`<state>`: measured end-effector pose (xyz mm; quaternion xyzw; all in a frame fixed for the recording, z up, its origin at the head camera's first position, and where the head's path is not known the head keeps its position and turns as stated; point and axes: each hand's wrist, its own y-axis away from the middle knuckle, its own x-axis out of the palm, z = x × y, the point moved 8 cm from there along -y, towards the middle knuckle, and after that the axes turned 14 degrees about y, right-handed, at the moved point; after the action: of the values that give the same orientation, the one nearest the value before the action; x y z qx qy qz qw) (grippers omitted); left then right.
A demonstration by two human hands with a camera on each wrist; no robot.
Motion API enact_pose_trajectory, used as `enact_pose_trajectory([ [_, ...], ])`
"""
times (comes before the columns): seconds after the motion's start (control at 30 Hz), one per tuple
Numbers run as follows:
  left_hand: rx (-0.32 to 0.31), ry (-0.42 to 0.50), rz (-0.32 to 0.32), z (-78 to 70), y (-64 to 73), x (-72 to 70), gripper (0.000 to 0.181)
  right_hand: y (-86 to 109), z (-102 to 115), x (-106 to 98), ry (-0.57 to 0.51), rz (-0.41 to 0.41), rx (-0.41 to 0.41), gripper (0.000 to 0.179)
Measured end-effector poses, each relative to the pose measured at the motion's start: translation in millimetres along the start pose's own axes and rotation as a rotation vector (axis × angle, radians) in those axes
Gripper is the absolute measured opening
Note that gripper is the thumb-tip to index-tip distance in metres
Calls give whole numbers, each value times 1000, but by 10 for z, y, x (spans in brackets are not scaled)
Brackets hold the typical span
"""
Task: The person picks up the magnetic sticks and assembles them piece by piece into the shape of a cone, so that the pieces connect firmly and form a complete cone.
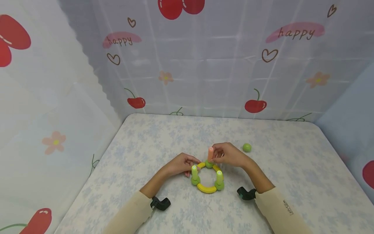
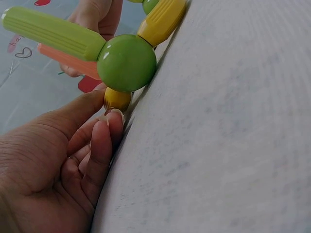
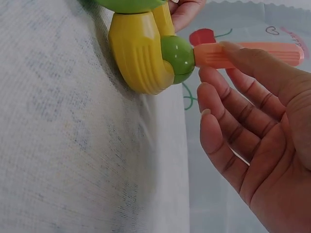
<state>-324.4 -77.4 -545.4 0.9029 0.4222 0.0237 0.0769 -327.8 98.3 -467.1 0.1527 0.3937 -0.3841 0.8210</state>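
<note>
A ring of yellow curved rods (image 1: 206, 189) joined by green balls (image 1: 219, 185) lies on the table, with two light green rods (image 1: 219, 177) standing up from it. At the far ball, an orange rod (image 1: 210, 154) stands upright, its lower end meeting that green ball (image 3: 178, 59). My right hand (image 1: 230, 154) pinches the orange rod between thumb and fingers, the other fingers loosely bent. My left hand (image 1: 180, 164) pinches the ring's back-left yellow rod (image 2: 117, 99) with thumb and fingertips. The light green rod (image 2: 53, 36) partly hides the orange one in the left wrist view.
A loose green ball (image 1: 246, 147) sits on the patterned table (image 1: 163, 136), beyond my right hand. Printed curtains (image 1: 204, 65) hang behind the table and at both sides. A black wrist device (image 1: 246, 193) juts inward from each sleeve.
</note>
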Motion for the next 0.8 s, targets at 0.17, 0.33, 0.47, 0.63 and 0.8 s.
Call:
enact_pose_trajectory([
  [0.17, -5, -3, 1, -7, 7, 1, 32, 43, -48, -105, 29, -8, 10, 20],
  [0.33, 1, -3, 9, -4, 7, -4, 32, 137, -194, -348, 77, -84, 87, 26],
  [0.47, 8, 0, 16, -17, 8, -5, 32, 235, -315, -548, 98, -152, 144, 27],
  [0.63, 14, 2, 19, -25, 14, 2, 33, 385, -467, -790, 161, -245, 201, 25],
  [0.8, 8, -4, 19, -15, 20, -1, 33, 542, -637, -956, 223, -291, 291, 27],
])
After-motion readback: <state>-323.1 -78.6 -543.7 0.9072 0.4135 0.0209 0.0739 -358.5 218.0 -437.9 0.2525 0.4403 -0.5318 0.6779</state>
